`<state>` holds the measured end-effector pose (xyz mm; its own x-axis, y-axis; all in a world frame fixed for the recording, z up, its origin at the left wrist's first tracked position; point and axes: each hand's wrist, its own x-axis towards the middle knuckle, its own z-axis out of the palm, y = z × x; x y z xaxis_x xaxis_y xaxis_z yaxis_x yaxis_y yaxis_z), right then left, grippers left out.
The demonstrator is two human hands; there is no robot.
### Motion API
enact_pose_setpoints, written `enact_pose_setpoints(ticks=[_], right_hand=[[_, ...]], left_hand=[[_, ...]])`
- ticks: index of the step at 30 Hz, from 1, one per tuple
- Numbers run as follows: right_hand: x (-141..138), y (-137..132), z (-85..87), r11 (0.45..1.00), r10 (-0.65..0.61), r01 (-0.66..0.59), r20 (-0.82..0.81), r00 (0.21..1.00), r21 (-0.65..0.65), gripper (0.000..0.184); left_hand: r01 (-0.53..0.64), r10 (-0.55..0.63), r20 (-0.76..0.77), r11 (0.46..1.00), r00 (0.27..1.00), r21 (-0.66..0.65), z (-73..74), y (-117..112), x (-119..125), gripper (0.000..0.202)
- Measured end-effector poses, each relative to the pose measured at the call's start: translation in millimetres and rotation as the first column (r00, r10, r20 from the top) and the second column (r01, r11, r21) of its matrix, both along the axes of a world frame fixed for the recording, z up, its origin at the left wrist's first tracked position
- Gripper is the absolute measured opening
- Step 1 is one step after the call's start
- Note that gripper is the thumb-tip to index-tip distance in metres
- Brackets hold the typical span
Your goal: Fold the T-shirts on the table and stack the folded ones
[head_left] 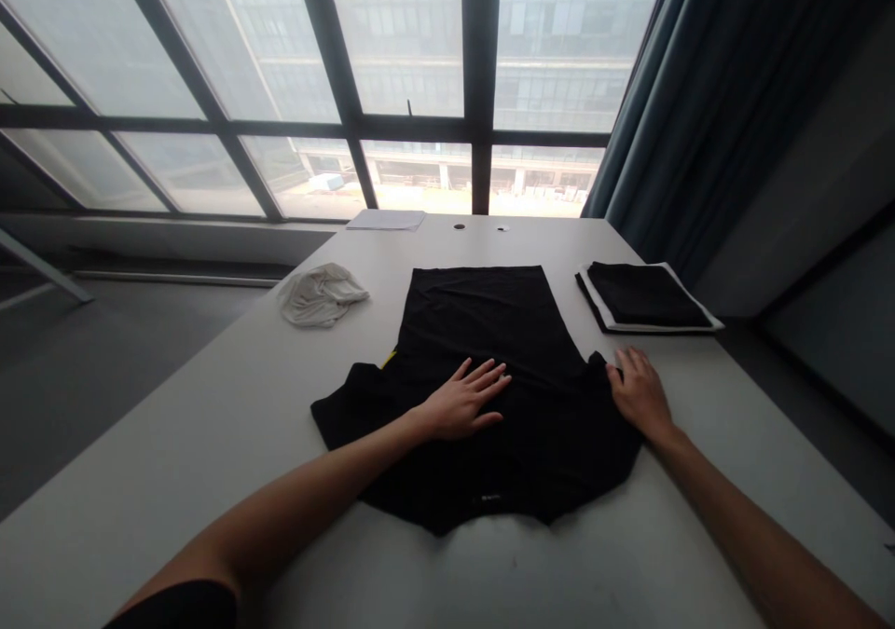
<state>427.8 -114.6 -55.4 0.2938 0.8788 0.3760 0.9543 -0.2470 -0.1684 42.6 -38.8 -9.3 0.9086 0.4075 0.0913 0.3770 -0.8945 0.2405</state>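
A black T-shirt lies spread on the white table, its neckline toward me and its hem toward the window. A small light mark shows near the collar, and a bit of yellow peeks out by the left underarm. My left hand rests flat on the middle of the shirt with its fingers apart. At the right sleeve, my right hand lies over the cloth edge, thumb apart from the slightly bent fingers. The sleeve is bunched beside that thumb, and part of its edge is hidden under the hand.
A crumpled white cloth sits on the table at the left. Folded black and white cloths are stacked at the right. White paper lies at the far edge, before large windows. A dark curtain hangs at the right.
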Motion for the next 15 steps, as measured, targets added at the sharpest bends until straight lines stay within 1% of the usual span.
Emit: enact_pose_setpoints(ticks=[3,5,7,9,11,13,15], right_hand=[[-8,-21,-1.9,0.996,-0.058,0.058,0.001,0.998,-0.061,0.067],[-14,-33,3.1,0.995,-0.093,0.094,0.04,0.995,-0.035,0.068],[-25,-36,14.7,0.997,-0.077,0.074,0.089,0.993,0.034,0.063],[-44,-30,29.8,0.996,0.032,-0.041,0.107,0.994,0.082,0.054],[-73,-16,42.3,0.976,0.202,-0.206,0.057,0.978,0.074,0.045],[-106,-2,47.5,0.944,0.329,-0.328,-0.04,0.944,0.031,0.043],[-135,5,44.8,0.906,0.42,-0.423,-0.103,0.902,-0.008,0.045]], left_hand=[[0.066,-0.066,0.004,0.998,0.998,0.024,-0.5,-4,-7,0.068],[0.121,-0.121,0.007,0.992,0.993,0.018,1.8,-6,-11,0.069],[0.149,-0.149,-0.001,0.989,0.989,0.005,4.7,-5,-9,0.07],[0.129,-0.129,-0.002,0.992,0.992,-0.001,6.9,-2,-2,0.069],[0.083,-0.083,0.006,0.997,0.997,0.0,6.9,1,6,0.065],[0.046,-0.046,0.019,0.999,0.999,0.009,4.8,2,11,0.063],[0.045,-0.045,0.026,0.999,0.999,0.02,1.6,0,11,0.065]])
